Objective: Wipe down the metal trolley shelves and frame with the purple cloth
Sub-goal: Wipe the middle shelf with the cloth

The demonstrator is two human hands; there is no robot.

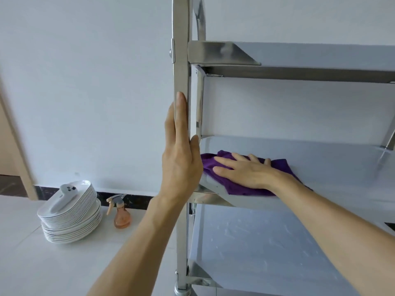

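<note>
The metal trolley fills the right half of the view, with its near upright post [181, 67] and three shelves. My left hand [181, 159] lies flat against that post with straight fingers, the thumb on the post's inner side. The purple cloth [235, 186] is spread on the left end of the middle shelf [320, 159]. My right hand [243, 169] presses flat on the cloth with fingers straight and spread, pointing left. The top shelf [299, 54] and the bottom shelf [267, 253] are bare.
On the tiled floor to the left stands a stack of white plates [70, 216] with a white device [64, 195] on top. An orange spray bottle [120, 212] stands beside it. A white wall is behind; a caster [181, 290] shows at the post's foot.
</note>
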